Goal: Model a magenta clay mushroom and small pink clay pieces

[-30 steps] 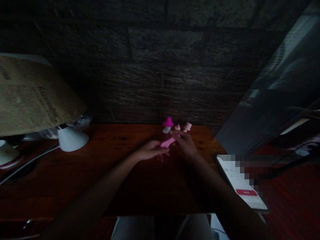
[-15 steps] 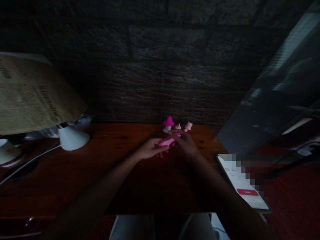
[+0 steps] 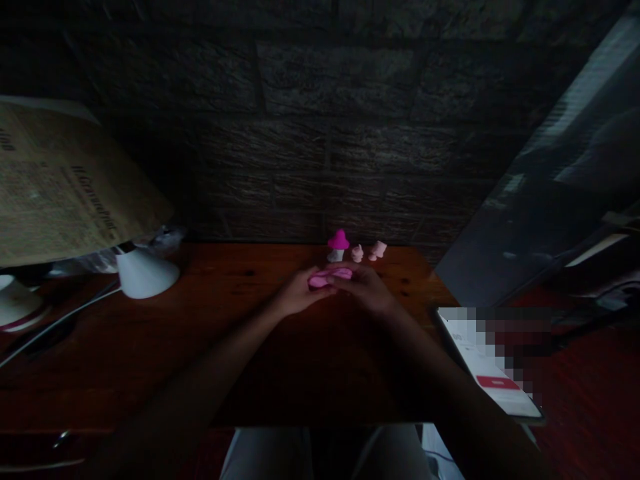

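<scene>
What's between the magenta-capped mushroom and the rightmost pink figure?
In the head view, one small pink figure stands between the mushroom and the rightmost pink figure.

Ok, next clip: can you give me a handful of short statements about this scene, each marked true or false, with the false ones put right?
1. The left hand and the right hand both hold the pink piece. True.
2. The mushroom-shaped piece is green on top. False: it is magenta on top.
3. Two small pale pink pieces are to the right of the mushroom-shaped piece. True.
4. The lamp stands on the right part of the table. False: the lamp stands on the left part.
5. The lit screen is to the right of both hands. True.
</scene>
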The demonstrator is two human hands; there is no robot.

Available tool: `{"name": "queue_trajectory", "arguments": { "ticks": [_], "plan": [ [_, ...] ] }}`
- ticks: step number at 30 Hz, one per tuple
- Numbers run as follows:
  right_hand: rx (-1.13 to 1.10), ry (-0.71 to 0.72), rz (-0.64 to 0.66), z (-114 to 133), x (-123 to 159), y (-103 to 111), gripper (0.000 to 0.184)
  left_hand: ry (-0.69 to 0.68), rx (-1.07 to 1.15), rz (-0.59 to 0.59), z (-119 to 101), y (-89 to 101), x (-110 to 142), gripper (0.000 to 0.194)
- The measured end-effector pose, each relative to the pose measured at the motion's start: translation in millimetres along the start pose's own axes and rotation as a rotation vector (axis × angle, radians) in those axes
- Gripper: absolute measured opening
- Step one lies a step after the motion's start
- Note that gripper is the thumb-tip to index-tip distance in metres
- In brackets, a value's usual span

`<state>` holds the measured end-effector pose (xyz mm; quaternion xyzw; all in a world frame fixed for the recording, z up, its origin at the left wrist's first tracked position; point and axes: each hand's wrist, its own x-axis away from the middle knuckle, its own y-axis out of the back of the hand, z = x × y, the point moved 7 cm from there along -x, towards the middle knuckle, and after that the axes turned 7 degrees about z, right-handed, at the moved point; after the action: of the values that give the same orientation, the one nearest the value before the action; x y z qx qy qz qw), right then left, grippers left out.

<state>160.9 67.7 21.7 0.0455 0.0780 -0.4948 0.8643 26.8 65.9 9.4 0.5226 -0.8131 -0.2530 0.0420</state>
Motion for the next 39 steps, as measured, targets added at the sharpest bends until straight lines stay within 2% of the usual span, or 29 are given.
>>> {"name": "queue_trajectory", "arguments": {
  "ticks": [7, 17, 20, 23, 26, 30, 33, 36, 39],
  "plan": [
    [-0.034, 0.022, 0.088, 8.4, 1.4, -10.1, 0.028, -0.030, -0.112, -0.029, -7.1, 1.9, 3.1, 0.040],
    [-0.020, 0.006, 0.025, 4.9, -0.2, -6.5, 0.035, -0.114, -0.146, 0.088, -8.4, -5.7, -0.6, 0.037],
    [-0.001, -0.009, 0.013, 4.6, 0.3, -5.4, 0.037, -0.131, -0.222, 0.110, -13.7, -6.5, 0.1, 0.032],
    [0.046, -0.023, 0.004, 4.5, 0.9, -3.0, 0.034, -0.098, -0.331, 0.116, -16.6, -6.5, 2.0, 0.028],
    [0.080, -0.029, 0.013, 2.0, 0.7, -1.6, 0.033, -0.037, -0.405, 0.072, -14.7, -2.8, 3.7, 0.024],
    [0.228, -0.051, 0.027, -7.0, -0.3, 0.4, 0.038, 0.035, -0.489, -0.018, -7.5, 6.3, 4.4, 0.019],
    [0.440, -0.069, -0.036, -12.0, 0.1, 7.4, 0.037, 0.034, -0.486, -0.059, -4.0, 11.6, 3.9, 0.017],
    [0.588, -0.091, -0.037, -13.5, 0.5, 10.4, 0.030, -0.027, -0.430, -0.050, -4.6, 11.3, 3.5, 0.027],
    [0.653, -0.059, -0.024, -8.8, 0.6, 9.5, 0.031, -0.066, -0.389, -0.042, -6.8, 9.6, 4.1, 0.042]
  ]
}}
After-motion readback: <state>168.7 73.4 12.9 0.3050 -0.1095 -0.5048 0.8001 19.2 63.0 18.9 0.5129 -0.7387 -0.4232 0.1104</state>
